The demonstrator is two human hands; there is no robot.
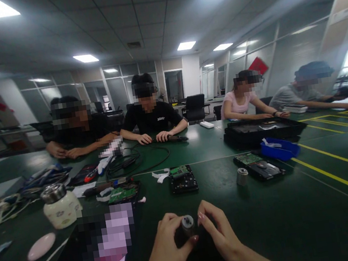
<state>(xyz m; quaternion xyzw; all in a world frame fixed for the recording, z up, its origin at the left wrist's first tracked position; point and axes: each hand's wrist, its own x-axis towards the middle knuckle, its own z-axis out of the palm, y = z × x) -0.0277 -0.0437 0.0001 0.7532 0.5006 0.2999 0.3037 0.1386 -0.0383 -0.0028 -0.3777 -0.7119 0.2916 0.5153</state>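
Between the thumb and fingers of my left hand (168, 244) stands a small cylindrical metal motor (187, 222), its round end facing up. My right hand (220, 230) is just to the right of it, with thumb and index finger bent together in a pinch. Whether anything small sits between those fingertips is hidden. A second metal cylinder (242, 176) of similar look stands farther off to the right. Beyond my hands lies a black hard drive (185, 185) with a green circuit board and a white strip beside it.
Left are a cream jar (62, 208), a pink oval object (41, 246), a blurred-out phone-like slab (110, 253) and cables. Another drive (266, 167), a blue tray (279, 149) and a black bin (259, 133) sit right. Several people sit opposite; one holds a dark tool (177, 138).
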